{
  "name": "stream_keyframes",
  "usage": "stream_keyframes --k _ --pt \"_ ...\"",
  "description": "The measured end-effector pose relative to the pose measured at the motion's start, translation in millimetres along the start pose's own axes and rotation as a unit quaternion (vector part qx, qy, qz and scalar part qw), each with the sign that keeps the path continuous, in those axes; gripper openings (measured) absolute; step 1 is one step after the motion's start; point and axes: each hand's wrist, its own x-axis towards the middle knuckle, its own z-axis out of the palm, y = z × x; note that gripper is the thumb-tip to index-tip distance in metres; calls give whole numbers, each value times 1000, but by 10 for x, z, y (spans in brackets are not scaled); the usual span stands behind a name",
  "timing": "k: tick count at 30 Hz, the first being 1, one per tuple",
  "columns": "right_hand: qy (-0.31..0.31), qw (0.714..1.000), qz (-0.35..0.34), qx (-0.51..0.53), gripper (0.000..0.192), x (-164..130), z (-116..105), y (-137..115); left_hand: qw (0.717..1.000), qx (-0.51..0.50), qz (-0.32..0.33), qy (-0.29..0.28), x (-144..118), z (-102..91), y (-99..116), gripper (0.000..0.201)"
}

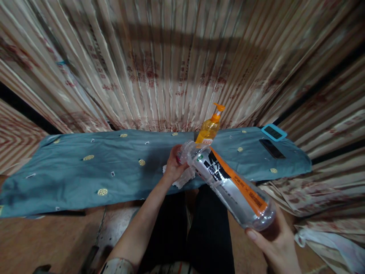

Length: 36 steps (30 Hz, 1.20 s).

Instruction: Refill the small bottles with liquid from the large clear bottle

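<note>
My right hand [275, 243] grips the base of a clear plastic bottle [228, 182] with a black, white and orange label, held tilted with its mouth pointing away from me. My left hand [174, 163] is closed around the bottle's neck end and also holds a crumpled white cloth or tissue [184, 178] against it. Whether the bottle has a cap on it is hidden by my fingers. Just behind the bottle's mouth an orange pump bottle [210, 127] stands upright on the blue-covered surface.
A long surface draped in a blue cloth [99, 167] with yellow spots runs across in front of me. A dark phone [272, 148] and a blue-framed device [273, 132] lie at its right end. Patterned curtains [159, 68] hang behind. White plastic bags [333, 243] lie on the floor at the right.
</note>
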Motion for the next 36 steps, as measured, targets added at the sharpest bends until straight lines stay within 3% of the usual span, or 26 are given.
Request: stream_keyframes --k 28,36 --pt "-8 1000 23 -19 87 -23 6 -111 1000 12 -6 0 -9 -12 -16 77" --pt "-49 999 -13 14 86 54 -134 82 1000 -7 -15 0 3 2 -13 76"
